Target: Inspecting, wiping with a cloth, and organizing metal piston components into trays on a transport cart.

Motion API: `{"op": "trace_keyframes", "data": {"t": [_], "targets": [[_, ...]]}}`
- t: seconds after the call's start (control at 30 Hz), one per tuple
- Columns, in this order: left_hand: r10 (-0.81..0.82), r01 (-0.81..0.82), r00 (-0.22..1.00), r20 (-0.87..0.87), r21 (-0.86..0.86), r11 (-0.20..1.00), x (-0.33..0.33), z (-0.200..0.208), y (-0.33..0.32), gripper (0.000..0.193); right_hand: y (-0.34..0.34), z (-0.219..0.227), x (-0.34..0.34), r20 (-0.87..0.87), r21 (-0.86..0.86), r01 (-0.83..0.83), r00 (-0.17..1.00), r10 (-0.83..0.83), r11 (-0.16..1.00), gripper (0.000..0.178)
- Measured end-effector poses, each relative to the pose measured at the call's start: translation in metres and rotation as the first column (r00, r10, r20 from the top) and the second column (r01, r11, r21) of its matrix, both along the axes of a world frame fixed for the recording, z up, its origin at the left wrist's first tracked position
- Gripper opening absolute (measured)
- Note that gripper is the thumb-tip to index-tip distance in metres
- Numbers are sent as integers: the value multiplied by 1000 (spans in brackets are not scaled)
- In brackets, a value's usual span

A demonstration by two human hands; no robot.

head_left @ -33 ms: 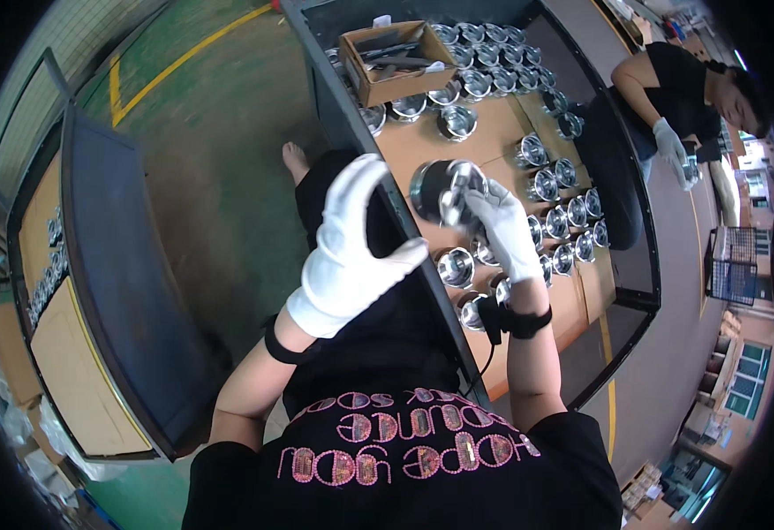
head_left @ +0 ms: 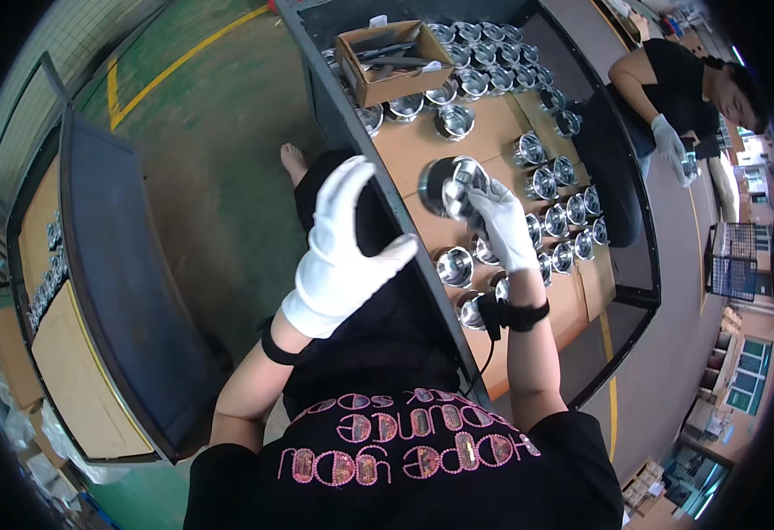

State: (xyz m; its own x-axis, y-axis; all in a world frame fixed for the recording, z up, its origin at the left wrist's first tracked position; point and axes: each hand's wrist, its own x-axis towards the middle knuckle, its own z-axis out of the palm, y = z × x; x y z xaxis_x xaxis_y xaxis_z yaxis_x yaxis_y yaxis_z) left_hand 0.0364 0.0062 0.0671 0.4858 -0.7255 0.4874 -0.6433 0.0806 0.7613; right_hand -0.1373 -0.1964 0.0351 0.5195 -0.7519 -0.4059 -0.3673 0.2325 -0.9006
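Observation:
My right hand (head_left: pixel 503 221), in a white glove, grips a shiny round metal pot (head_left: pixel 442 187) by its right side, where the fingers cover part of it. The pot is held above the cardboard-covered tabletop, tilted on its side and somewhat blurred. To its left, my gloved left hand (head_left: pixel 341 252) is raised at the table's edge, thumb and fingers spread wide and nothing between them. Similar metal pots stand below and right of my right hand, the nearest being an upright pot (head_left: pixel 455 266).
A cardboard box (head_left: pixel 393 66) of dark flat pieces sits at the table's far left, beside rows of pots (head_left: pixel 490 55). A dark raised rim (head_left: pixel 351 124) borders the table. Across it, a gloved co-worker (head_left: pixel 669 97) holds a metal piece. Another dark-sided table (head_left: pixel 109 265) stands left.
The pot in my right hand has turned slightly and shifted a little to the right. My open left hand has moved slightly left, its fingers a bit straighter.

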Motion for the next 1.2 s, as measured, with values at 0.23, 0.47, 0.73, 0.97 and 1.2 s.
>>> {"op": "trace_keyframes", "data": {"t": [0.23,0.47,0.73,0.97,1.2], "targets": [[137,-121,987,-85,177,977,10,-22,27,71,-7,-135,-16,-308,51,132,945,-110,990,21],[210,-196,977,-36,229,953,25,-32,38,63,2,-116,-11,-460,35,-152,875,151,988,35],[275,-262,961,12,340,903,31,-26,63,54,-57,-15,16,-460,-292,-194,887,40,936,48],[354,-331,935,29,438,836,35,-25,129,48,-161,-107,68,-703,-577,-576,712,8,578,38],[388,-343,921,24,523,780,23,-31,147,47,-174,-176,92,-837,-502,-744,547,-29,441,36]]}}
